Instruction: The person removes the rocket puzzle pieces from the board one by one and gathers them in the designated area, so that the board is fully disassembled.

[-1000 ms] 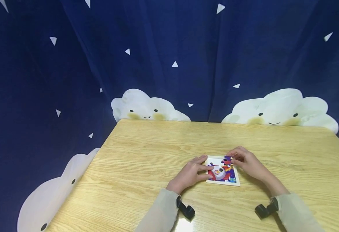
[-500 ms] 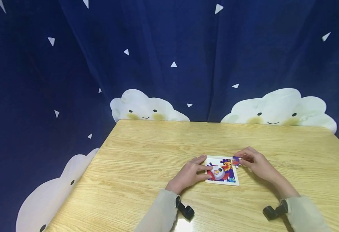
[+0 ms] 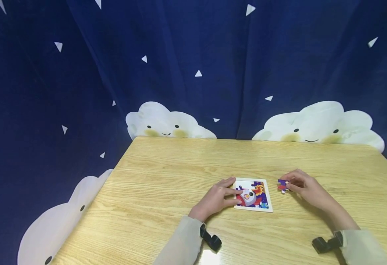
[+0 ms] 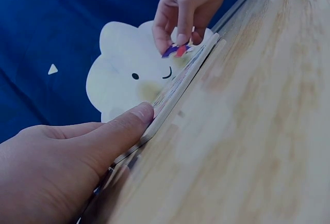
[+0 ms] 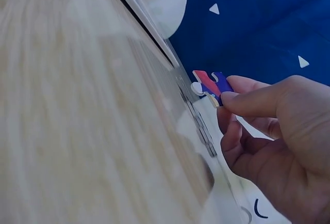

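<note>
A jigsaw piece [image 3: 283, 186] in purple and red, with rounded tabs, is pinched between the thumb and fingers of my right hand [image 3: 307, 187]. It is held to the right of the puzzle, apart from its frame. The framed jigsaw puzzle [image 3: 260, 198] lies flat on the table, with a white gap along its upper left part. My left hand [image 3: 215, 198] rests on the puzzle's left side, its fingers fairly straight and spread. In the left wrist view the left thumb [image 4: 139, 114] lies on the tray's edge. Some of the picture is hidden under those fingers.
The wooden table [image 3: 167, 165] stretches out around the puzzle. Behind it hangs a dark blue curtain [image 3: 180, 44] with white triangles and smiling clouds. A black wrist strap with a camera [image 3: 327, 243] sits on the right wrist, another on the left.
My right hand has lifted the jigsaw piece out of the puzzle's upper right corner and carried it to the right, past the frame. The left hand has stayed in place.
</note>
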Demonstrator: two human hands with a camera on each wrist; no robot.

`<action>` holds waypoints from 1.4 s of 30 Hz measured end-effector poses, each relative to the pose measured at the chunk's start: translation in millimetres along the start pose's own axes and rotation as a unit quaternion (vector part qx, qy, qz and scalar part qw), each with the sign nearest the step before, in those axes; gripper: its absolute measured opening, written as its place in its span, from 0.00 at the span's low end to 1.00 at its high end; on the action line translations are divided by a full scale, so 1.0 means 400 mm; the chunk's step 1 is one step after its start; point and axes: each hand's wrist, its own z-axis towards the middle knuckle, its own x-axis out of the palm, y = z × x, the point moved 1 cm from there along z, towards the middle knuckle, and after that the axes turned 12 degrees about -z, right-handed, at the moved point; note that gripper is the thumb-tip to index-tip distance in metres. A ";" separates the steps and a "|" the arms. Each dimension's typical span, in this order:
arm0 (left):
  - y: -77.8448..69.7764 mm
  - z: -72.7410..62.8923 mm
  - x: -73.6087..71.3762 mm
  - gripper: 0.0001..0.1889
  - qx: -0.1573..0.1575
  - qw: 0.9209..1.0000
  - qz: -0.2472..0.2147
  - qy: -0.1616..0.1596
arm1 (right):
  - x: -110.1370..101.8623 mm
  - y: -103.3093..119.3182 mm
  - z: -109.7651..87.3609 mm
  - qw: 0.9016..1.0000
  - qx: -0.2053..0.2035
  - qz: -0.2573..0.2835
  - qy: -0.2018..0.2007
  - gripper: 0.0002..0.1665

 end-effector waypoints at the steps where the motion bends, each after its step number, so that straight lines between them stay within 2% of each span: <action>1: 0.000 0.000 0.000 0.23 0.001 1.000 -0.001 0.000 | -0.003 -0.004 -0.003 1.000 0.003 -0.001 0.002 0.13; 11: 0.002 -0.002 0.000 0.22 0.001 1.000 -0.006 0.002 | -0.024 -0.038 -0.024 0.999 -0.029 -0.004 -0.027 0.13; 19: -0.003 -0.003 -0.003 0.22 -0.010 1.000 -0.006 0.005 | -0.043 -0.066 -0.037 1.000 -0.007 -0.019 -0.014 0.13; 25: -0.001 -0.001 -0.004 0.23 -0.005 1.000 -0.004 0.004 | -0.049 -0.086 -0.042 1.000 0.003 -0.025 -0.012 0.12; 34: 0.004 0.000 -0.001 0.23 0.002 1.000 0.000 0.004 | -0.059 -0.117 -0.053 1.000 -0.004 -0.017 -0.016 0.13; 42: 0.005 -0.002 -0.001 0.22 0.002 1.000 -0.006 0.008 | -0.059 -0.121 -0.054 0.999 -0.011 -0.021 -0.021 0.12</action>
